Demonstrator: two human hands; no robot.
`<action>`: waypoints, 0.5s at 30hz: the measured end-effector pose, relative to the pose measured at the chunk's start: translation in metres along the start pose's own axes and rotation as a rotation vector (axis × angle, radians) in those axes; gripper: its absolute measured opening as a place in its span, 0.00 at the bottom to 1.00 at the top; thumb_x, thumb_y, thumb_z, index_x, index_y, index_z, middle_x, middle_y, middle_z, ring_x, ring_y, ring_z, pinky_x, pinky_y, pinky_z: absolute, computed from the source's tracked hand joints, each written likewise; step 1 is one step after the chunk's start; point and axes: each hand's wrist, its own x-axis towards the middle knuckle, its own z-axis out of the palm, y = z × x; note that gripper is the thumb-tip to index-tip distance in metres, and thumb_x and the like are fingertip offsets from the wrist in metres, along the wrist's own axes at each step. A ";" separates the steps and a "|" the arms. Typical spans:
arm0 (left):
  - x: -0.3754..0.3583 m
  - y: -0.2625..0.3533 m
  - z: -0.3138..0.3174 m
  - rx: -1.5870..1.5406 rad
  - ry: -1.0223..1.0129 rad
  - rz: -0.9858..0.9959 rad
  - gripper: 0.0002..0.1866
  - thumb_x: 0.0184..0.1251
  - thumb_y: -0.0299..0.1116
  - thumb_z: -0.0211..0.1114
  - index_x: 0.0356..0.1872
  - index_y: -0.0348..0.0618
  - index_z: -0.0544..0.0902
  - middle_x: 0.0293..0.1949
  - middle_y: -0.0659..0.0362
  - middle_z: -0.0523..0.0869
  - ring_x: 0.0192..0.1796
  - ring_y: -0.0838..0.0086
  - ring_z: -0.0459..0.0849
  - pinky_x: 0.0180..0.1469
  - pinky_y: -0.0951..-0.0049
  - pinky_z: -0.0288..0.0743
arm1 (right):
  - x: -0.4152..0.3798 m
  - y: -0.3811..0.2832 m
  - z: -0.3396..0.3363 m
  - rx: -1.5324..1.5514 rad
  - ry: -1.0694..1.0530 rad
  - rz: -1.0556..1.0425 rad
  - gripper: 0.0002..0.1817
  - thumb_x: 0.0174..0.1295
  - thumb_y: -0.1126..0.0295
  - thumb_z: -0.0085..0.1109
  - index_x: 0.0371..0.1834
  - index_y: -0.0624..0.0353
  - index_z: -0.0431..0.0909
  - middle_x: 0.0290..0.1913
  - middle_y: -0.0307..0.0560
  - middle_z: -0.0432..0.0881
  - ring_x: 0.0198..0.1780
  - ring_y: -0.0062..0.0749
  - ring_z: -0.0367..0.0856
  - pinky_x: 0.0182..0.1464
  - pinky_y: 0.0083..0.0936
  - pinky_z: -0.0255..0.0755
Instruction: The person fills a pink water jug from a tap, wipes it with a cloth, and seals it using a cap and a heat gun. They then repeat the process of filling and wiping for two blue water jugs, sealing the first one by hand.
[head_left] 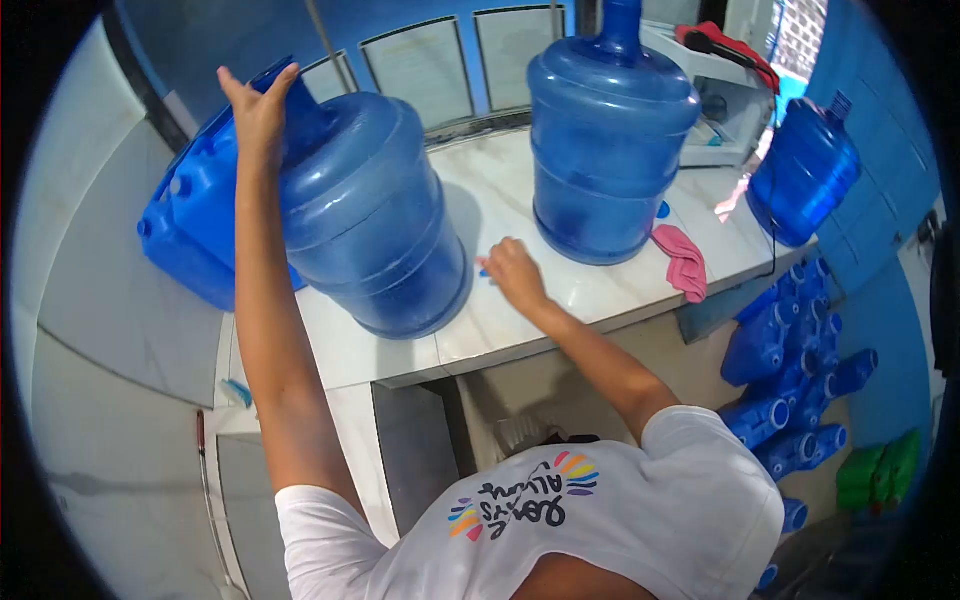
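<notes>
A large translucent blue water jug point(365, 220) stands on the white tiled counter, its neck leaning to the left in the view. My left hand point(260, 105) is at that neck, with two digits spread around its rim; the other fingers are hidden. Low over the counter, between two jugs, my right hand point(515, 275) has its fingers bent together. A small blue piece point(484, 272), perhaps a cap, shows at its fingertips. The second water jug point(615, 150) stands upright beyond my right hand.
A blue jerrycan point(195, 215) is at the left. Right of the second jug are a pink cloth point(680, 262), a blue cap point(663, 210) and a smaller blue jug point(805, 170). Several blue containers point(790, 370) stand on the floor. A white cabinet point(715, 110) is behind.
</notes>
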 end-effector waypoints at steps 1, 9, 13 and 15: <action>0.005 -0.006 0.001 -0.016 -0.020 0.005 0.58 0.49 0.36 0.73 0.67 0.28 0.33 0.57 0.37 0.66 0.58 0.58 0.70 0.60 0.70 0.63 | -0.007 0.000 0.011 -0.013 -0.029 -0.046 0.16 0.54 0.57 0.59 0.23 0.60 0.72 0.29 0.50 0.70 0.35 0.44 0.71 0.37 0.36 0.68; -0.003 0.018 -0.018 0.156 0.162 -0.004 0.53 0.52 0.46 0.70 0.65 0.27 0.42 0.57 0.35 0.68 0.61 0.56 0.68 0.64 0.66 0.59 | -0.052 0.003 0.026 0.054 -0.206 -0.018 0.13 0.54 0.61 0.60 0.25 0.61 0.74 0.35 0.50 0.71 0.40 0.44 0.71 0.45 0.36 0.67; -0.089 0.086 -0.004 0.154 0.370 0.415 0.32 0.61 0.33 0.60 0.61 0.29 0.54 0.55 0.45 0.72 0.58 0.58 0.71 0.62 0.65 0.62 | -0.058 0.034 -0.033 0.226 -0.234 -0.040 0.06 0.56 0.72 0.55 0.32 0.63 0.73 0.41 0.52 0.73 0.47 0.46 0.71 0.50 0.36 0.67; -0.129 0.079 0.008 0.186 0.354 0.604 0.27 0.61 0.28 0.56 0.59 0.31 0.57 0.55 0.44 0.72 0.58 0.59 0.72 0.62 0.62 0.62 | -0.067 0.062 -0.078 0.323 -0.155 0.007 0.04 0.56 0.73 0.54 0.31 0.63 0.72 0.39 0.52 0.73 0.46 0.47 0.71 0.51 0.37 0.66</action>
